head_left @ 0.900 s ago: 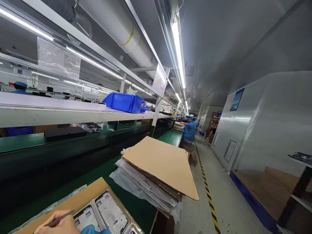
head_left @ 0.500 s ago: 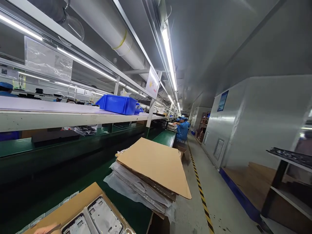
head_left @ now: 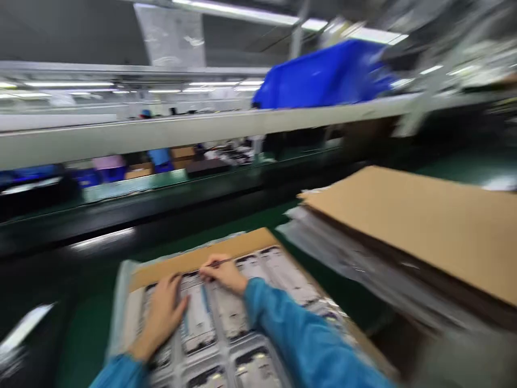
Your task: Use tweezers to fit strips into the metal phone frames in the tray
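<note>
My right hand [head_left: 224, 274] pinches a thin dark stick-like tool [head_left: 221, 262], perhaps tweezers; blur hides its exact kind. It is over the upper row of a clear plastic tray [head_left: 221, 345] that holds several white and black phone frames [head_left: 285, 272]. My left hand [head_left: 163, 310] lies over the frames on the left, thumb apart from the fingers. Between my hands sits one phone frame [head_left: 197, 318] with a blue strip along its side. Brown cardboard [head_left: 242, 243] lies under the tray.
To the right rises a stack of cardboard sheets [head_left: 420, 221] and plastic-wrapped trays [head_left: 339, 253]. A white shelf [head_left: 194, 128] runs across behind the green bench [head_left: 91, 328], with a blue bin [head_left: 315, 78] on it.
My view has swung left and down from the aisle to the tray. Both hands and blue sleeves now show over it; earlier only part of one hand showed at the lower left.
</note>
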`<state>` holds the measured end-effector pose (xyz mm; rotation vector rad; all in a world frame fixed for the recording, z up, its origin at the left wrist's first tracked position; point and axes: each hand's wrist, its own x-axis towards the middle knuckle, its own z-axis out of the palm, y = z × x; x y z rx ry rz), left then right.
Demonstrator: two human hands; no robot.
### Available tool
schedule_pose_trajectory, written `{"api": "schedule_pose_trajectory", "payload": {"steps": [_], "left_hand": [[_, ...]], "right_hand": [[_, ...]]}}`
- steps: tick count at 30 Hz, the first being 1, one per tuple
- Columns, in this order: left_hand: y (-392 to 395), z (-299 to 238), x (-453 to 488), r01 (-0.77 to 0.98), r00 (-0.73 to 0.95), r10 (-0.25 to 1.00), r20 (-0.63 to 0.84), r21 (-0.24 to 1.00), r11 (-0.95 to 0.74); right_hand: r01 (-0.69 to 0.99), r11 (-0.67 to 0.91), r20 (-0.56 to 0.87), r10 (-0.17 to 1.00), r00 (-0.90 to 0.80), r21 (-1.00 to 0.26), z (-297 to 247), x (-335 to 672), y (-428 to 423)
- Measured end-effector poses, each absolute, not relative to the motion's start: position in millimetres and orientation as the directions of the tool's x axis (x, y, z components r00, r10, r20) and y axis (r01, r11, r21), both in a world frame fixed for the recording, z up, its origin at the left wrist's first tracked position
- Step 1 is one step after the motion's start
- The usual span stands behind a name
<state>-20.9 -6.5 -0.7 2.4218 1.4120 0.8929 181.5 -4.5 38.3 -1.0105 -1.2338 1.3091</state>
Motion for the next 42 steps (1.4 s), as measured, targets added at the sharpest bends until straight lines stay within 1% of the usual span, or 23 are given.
{"api": "schedule_pose_trajectory", "payload": {"steps": [1,3,6,12,18,22,29,34,42], "left_hand": [[-11.1,-1.0,-35.0,0.754,0.348,0.862,0.369,0.435,-0.491],[-14.0,-1.2,-46.0,0.797,0.317,0.894,0.318,0.422,-0.433],[-12.1,0.4,-38.6,0.813,0.265,0.918,0.294,0.444,-0.377],[-17.8,3.8,-29.6,0.787,0.26,0.932,0.251,0.504,-0.355],[-19.1,6.9,-27.8,0.781,0.248,0.941,0.231,0.528,-0.335],[-20.7,7.9,-26.8,0.783,0.253,0.939,0.232,0.522,-0.34],[-22.9,8.8,-26.1,0.809,0.301,0.924,0.237,0.45,-0.379],[-25.2,11.5,-23.7,0.839,0.338,0.911,0.237,0.363,-0.406],[-27.5,16.2,-21.7,0.891,0.361,0.914,0.185,0.222,-0.396]], "right_hand": [[-0.132,0.045,0.068,0.981,-0.18,-0.99,25.3,179.6,7.0],[-0.141,0.058,0.09,0.967,-0.239,-0.988,8.2,177.3,24.6],[-0.094,0.085,0.109,0.952,-0.287,-0.992,5.6,181.8,28.8],[0.005,0.094,0.088,0.948,-0.306,-0.996,18.5,178.1,19.0],[0.022,0.069,0.058,0.943,-0.328,-0.997,15.7,170.2,31.1],[0.023,0.071,0.059,0.945,-0.321,-0.997,10.2,172.5,30.4],[0.027,0.105,0.09,0.938,-0.334,-0.994,7.4,172.9,29.1],[0.054,0.147,0.12,0.931,-0.344,-0.988,8.2,173.3,28.1],[0.093,0.176,0.14,0.941,-0.308,-0.98,6.6,173.0,27.6]]}}
